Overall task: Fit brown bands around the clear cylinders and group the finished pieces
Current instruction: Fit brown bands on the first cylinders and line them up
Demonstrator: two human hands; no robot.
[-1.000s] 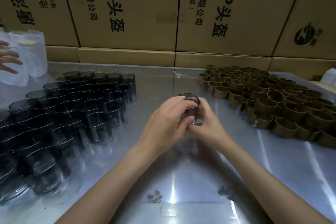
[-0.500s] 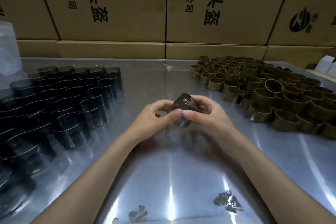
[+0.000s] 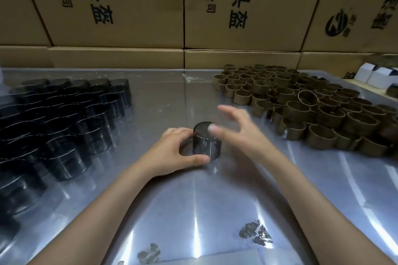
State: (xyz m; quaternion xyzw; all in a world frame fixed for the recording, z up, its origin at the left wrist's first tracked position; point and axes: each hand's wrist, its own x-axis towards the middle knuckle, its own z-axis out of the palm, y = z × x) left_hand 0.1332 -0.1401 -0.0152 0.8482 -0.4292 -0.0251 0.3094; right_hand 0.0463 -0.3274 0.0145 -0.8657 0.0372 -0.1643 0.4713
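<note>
The table (image 3: 193, 211) is shiny sheet metal, streaky with glare and a couple of dark scuffed patches near the front edge. Standing on it dead centre is one smoky see-through cylinder (image 3: 207, 141), short and round with a flat top. The left hand (image 3: 178, 153) has its grip curled round the side, thumb at the base. The right hand (image 3: 239, 131) is motion-blurred just beside it, fingers spread loose, and I can't tell if the thumb touches the top. On the left sits a packed cluster of dark glossy cylinders (image 3: 64, 118), cut off by the frame edge. On the right, a heap of matte brown bands (image 3: 301, 105), some split open. Printed cardboard boxes (image 3: 129, 6) wall off the back.
</note>
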